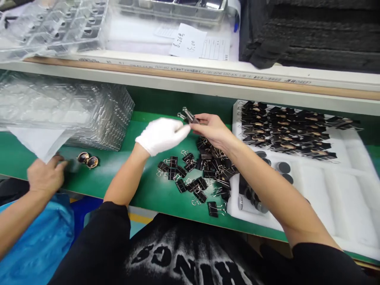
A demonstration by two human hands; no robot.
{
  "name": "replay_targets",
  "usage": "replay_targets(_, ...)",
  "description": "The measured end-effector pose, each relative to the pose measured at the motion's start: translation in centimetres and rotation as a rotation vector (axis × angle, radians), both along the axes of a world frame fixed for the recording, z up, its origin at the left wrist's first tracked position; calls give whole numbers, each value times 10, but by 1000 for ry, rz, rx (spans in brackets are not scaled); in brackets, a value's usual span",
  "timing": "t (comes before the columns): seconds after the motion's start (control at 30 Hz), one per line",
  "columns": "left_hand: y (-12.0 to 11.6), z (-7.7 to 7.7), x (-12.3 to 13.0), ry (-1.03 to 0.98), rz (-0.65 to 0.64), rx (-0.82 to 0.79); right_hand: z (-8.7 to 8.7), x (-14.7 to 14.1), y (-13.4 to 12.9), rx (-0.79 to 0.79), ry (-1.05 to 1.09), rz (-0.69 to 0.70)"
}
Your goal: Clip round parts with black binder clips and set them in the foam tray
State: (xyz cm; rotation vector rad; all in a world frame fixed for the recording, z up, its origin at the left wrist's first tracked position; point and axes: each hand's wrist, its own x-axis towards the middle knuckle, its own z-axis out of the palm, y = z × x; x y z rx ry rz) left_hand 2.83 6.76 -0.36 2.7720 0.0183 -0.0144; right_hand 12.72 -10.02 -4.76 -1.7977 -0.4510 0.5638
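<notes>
My right hand (214,130), bare, pinches a binder clip (189,114) above the green bench, its wire handles pointing up and to the left. Wearing a white glove, my left hand (162,136) meets it from the left, fingertips pressed together at the base of the clip. What those gloved fingers grip is hidden. Below both hands lies a loose heap of black binder clips (208,162) with silver wire handles, some spread toward the bench's front edge.
At right, a white foam tray (320,186) bears rows of clipped pieces (285,128) and dark round discs (283,167). Stacked clear plastic trays (103,114) stand left. A co-worker's hand (46,172) is near two small round gold-rimmed pieces (88,159). A shelf (190,77) crosses above.
</notes>
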Motion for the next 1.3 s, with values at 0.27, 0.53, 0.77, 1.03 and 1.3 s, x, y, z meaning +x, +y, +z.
replay_targets(0.27,-23,-38,16,368,-286,66,23,-32,-65,441,703,-150)
replay_targets(0.53,-36,-6,-1,-150,-11,-174,21,-73,-78,431,551,-115)
replay_targets(0.77,-47,11,-18,-124,-66,-159,12,-79,-89,425,337,1)
replay_targets(1.03,-50,5,-20,5,-240,-122,8,-76,-98,366,277,27)
replay_targets(1.3,-50,-1,-18,-11,-250,-1,9,-74,-100,387,326,-34)
